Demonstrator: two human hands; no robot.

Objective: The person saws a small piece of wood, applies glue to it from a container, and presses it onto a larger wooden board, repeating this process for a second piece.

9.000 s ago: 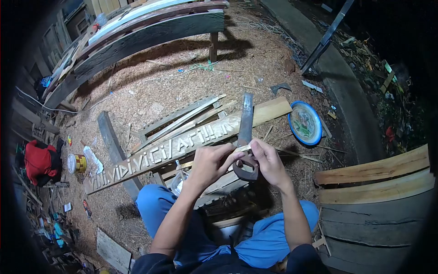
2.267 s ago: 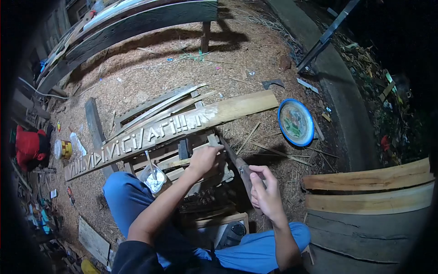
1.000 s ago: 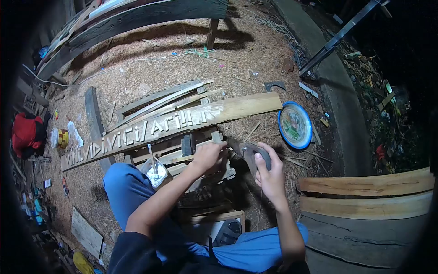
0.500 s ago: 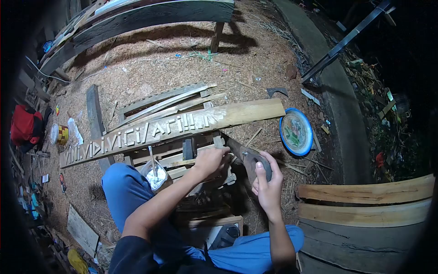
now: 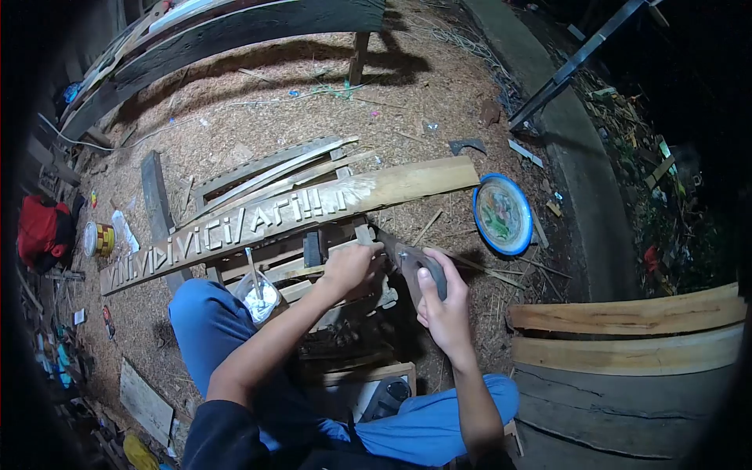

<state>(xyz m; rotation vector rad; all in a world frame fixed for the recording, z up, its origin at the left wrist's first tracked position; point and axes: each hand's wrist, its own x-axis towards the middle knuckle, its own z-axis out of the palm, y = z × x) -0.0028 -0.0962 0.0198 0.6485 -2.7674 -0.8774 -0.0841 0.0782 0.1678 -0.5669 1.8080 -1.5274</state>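
Observation:
My right hand (image 5: 449, 313) is wrapped round the grey handle of a handsaw (image 5: 407, 265). Its dark blade points up and left, toward my left hand (image 5: 350, 268). That hand is closed, its fingertips pinched down beside the blade on something too small and too covered to make out. Just beyond both hands lies a long wooden board (image 5: 427, 182) with raised pale letters along it. A white smear covers the board past the last letters. A clear tub of white paste (image 5: 261, 301) with a stick in it stands by my left knee.
A blue-rimmed basin (image 5: 505, 215) lies right of the board. Thick planks (image 5: 627, 317) are at the lower right. A wooden pallet (image 5: 270, 168) and loose strips lie behind the board. A dark brush-like block (image 5: 312, 249) sits left of my left hand. Wood shavings cover the ground.
My right hand and the saw have shifted left, closer to my left hand. My left hand stays pinched in about the same place. The whole view has moved slightly.

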